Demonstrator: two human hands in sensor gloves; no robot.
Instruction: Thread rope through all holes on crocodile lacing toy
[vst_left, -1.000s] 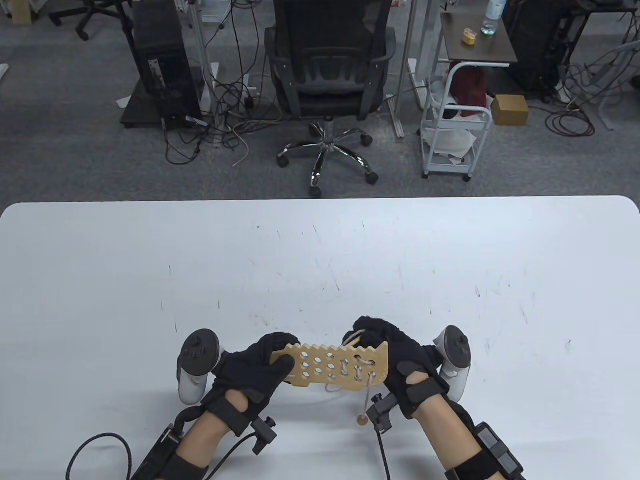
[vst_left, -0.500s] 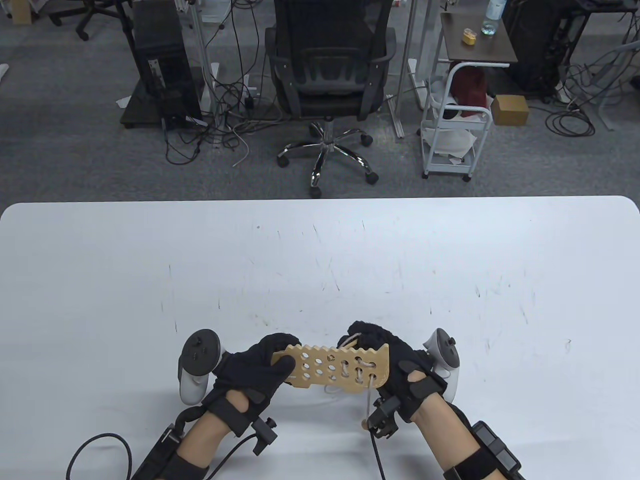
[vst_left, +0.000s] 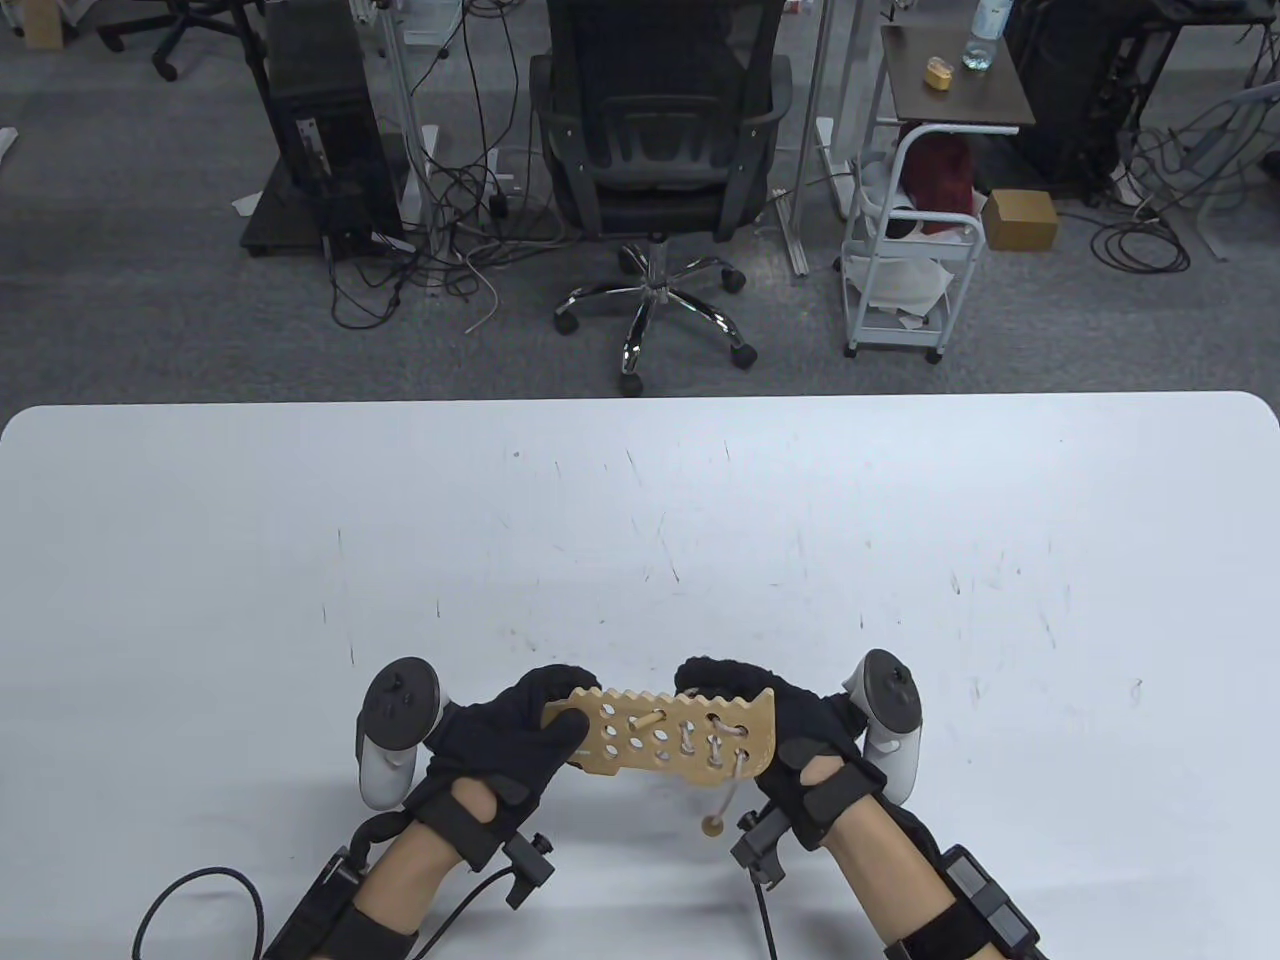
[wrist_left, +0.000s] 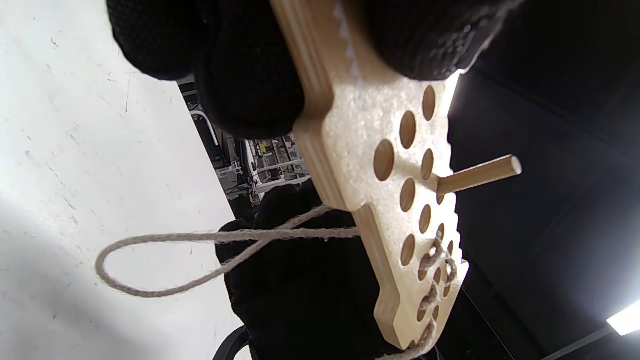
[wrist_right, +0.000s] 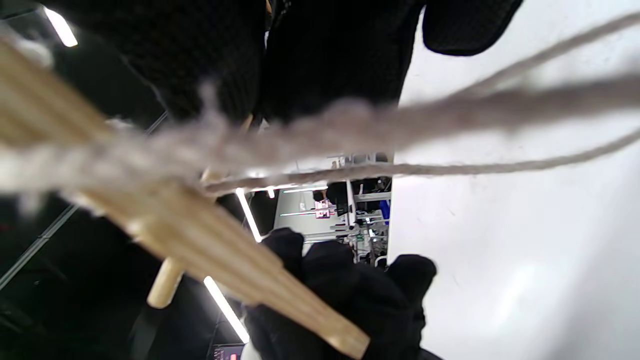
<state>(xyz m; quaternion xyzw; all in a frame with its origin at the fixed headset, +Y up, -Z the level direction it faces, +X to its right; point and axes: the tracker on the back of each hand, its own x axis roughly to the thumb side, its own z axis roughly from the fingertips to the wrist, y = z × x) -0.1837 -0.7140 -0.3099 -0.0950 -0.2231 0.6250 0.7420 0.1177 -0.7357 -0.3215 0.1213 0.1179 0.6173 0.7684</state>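
Note:
The wooden crocodile board (vst_left: 665, 738) is held above the table, its flat face up. My left hand (vst_left: 545, 735) grips its left end, thumb on top. My right hand (vst_left: 715, 680) reaches behind the right end and holds the rope's wooden needle (vst_left: 650, 717), whose tip pokes up through a middle hole. The beige rope (vst_left: 715, 745) is laced through the holes on the right, and its beaded end (vst_left: 712, 825) hangs below. In the left wrist view the needle (wrist_left: 477, 173) sticks out of the board (wrist_left: 360, 165) and a slack rope loop (wrist_left: 165, 265) hangs underneath.
The white table (vst_left: 640, 520) stretches ahead of the hands. An office chair (vst_left: 660, 150) and a small cart (vst_left: 910, 250) stand on the floor beyond the far edge. In the right wrist view the board's edge (wrist_right: 225, 260) and blurred rope (wrist_right: 400, 115) fill the frame.
The needle tip has come up through a middle hole of the board. My right hand has slid left behind the board. The beaded rope end has swung back into sight below it.

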